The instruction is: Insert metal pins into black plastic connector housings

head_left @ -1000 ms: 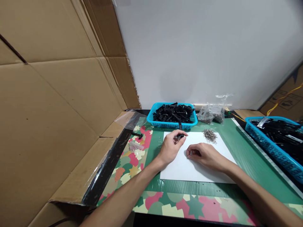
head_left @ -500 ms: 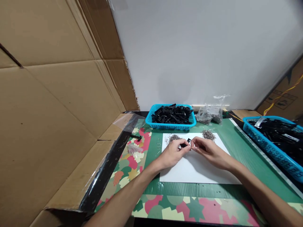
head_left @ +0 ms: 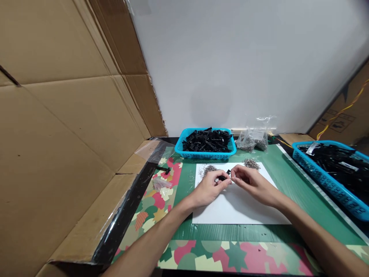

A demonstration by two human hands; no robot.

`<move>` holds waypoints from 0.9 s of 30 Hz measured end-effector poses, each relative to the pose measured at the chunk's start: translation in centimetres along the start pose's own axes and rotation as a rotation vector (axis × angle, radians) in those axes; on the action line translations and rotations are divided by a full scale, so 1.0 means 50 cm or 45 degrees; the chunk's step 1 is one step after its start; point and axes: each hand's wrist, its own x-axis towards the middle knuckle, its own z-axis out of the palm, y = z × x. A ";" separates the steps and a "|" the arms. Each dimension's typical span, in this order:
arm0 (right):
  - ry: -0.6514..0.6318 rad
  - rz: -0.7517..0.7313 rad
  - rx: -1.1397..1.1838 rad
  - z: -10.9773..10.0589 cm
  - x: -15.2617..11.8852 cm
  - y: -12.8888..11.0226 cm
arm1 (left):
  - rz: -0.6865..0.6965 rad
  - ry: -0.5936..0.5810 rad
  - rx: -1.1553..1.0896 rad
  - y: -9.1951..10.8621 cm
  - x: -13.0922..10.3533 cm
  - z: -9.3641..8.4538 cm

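Note:
Over a white sheet (head_left: 239, 211), my left hand (head_left: 209, 189) is closed around a small black plastic part (head_left: 228, 172), most of which its fingers cover. My right hand (head_left: 253, 184) is beside it, thumb and fingers pinched at the part's right end. Whatever those fingertips hold is too small to make out. A pile of small metal pieces (head_left: 208, 169) lies behind my left hand. Another metal pile (head_left: 251, 164) lies behind my right hand, at the sheet's far edge.
A blue basket (head_left: 206, 155) full of black parts stands against the wall. Right of it are clear bags of metal pieces (head_left: 252, 143). A second blue basket (head_left: 325, 181) is at the right. One black part (head_left: 163, 169) and a small plastic bag (head_left: 161, 183) lie left; cardboard (head_left: 72, 127) walls that side.
The view has shifted slightly, so everything sits a little further left. Both hands keep nearly the same pose around the black part; the right fingers have moved very slightly.

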 end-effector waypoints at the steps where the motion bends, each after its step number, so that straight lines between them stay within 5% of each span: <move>1: 0.023 -0.001 0.041 0.004 0.001 -0.001 | 0.008 0.026 -0.012 -0.002 0.001 0.001; 7: 0.210 -0.001 0.178 0.025 0.012 -0.003 | 0.111 0.220 -0.033 -0.017 0.008 0.005; 18: 0.263 -0.006 0.377 0.030 0.020 0.009 | 0.130 0.177 -0.094 0.001 0.002 0.004; 27: 0.240 0.076 0.590 0.038 0.024 0.005 | -0.176 0.247 -0.374 -0.007 0.005 -0.001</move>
